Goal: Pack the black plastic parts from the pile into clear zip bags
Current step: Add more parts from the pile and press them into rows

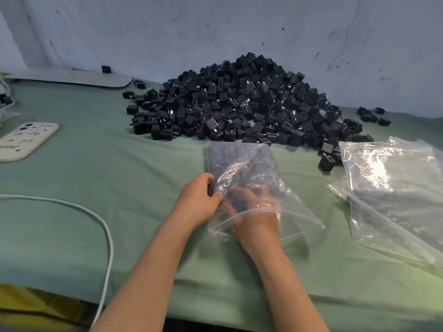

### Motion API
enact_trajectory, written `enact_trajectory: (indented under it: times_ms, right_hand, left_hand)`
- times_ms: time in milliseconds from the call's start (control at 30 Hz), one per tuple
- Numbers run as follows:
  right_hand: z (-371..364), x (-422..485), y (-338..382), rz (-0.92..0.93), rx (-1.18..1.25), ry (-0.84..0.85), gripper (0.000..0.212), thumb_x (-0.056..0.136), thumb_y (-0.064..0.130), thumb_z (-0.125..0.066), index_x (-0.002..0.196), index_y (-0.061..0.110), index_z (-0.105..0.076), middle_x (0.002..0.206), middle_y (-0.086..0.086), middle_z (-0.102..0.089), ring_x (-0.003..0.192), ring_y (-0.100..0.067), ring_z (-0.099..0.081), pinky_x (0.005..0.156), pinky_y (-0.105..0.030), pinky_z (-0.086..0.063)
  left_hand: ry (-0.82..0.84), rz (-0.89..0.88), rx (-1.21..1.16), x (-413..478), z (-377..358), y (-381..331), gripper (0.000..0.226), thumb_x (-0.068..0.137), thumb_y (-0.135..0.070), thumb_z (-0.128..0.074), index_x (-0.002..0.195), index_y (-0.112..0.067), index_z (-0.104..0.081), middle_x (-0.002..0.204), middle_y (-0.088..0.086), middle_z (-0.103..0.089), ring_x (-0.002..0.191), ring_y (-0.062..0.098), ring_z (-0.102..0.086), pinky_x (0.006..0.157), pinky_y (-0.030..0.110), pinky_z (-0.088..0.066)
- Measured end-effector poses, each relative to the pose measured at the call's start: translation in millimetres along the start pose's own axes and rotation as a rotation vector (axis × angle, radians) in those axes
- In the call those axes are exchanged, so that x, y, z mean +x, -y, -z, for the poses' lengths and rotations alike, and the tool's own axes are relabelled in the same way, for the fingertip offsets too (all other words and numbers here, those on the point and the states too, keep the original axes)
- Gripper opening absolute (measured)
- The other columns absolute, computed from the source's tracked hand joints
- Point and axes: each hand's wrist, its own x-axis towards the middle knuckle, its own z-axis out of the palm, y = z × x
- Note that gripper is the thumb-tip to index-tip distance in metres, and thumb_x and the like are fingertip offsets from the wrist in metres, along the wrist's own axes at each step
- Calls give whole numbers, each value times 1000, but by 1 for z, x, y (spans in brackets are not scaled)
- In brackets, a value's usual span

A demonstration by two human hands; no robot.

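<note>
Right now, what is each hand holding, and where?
Left hand pinches the bag by its left edge. Right hand is inside it, grip too blurred to tell.

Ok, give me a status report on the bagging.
Left hand pinches the zip bag at its edge. Right hand inside the bag, blurred, grip unclear. Black parts inside it; pile just behind. Spare bags right, clear of the work.

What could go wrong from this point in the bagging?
The right hand is blurred inside the zip bag, which only the left hand pinches at one side; its wide-open mouth could let the contents slip out. Beside the pile, loose parts lie against the spare bags and may slide under them.
</note>
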Motion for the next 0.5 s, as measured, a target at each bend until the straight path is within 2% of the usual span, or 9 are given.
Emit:
enact_trajectory:
  times_ms: [233, 367, 433, 500]
  right_hand:
    - [-1, 3, 2, 16, -76, -4, 9, 81, 32, -70, 83, 30, -62, 108, 8, -40, 91, -12, -49, 71, -14, -30]
    - [-1, 4, 1, -9, -68, 6, 9, 82, 29, -70, 88, 24, -66, 104, 7, -43, 85, -10, -51, 67, -10, -32]
    - [-1, 4, 0, -18, -4, 11, 11, 81, 22, -72, 90, 19, -67, 100, 8, -47, 88, -11, -55, 71, -4, -36]
    - [-2, 5, -2, -31, -2, 57, 14, 81, 27, -71, 93, 27, -65, 109, 1, -51, 96, -17, -57, 85, -20, -46]
  left_hand:
    - [-6, -5, 9, 1, 1, 1, 43, 89, -16, -60, 130, -10, -50, 119, 6, -61, 109, 21, -58, 96, 27, -43]
    - [2, -5, 33, 0, 1, 0, 41, 88, -20, -63, 127, -11, -52, 112, 5, -62, 104, 21, -59, 92, 26, -43]
    - [-6, 9, 47, 0, 3, 0, 38, 87, -23, -65, 122, -11, -54, 103, 5, -64, 99, 23, -61, 91, 31, -47]
    - [-20, 35, 88, -1, 6, 1, 34, 85, -29, -67, 112, -11, -59, 92, 1, -62, 96, 24, -62, 89, 35, -48]
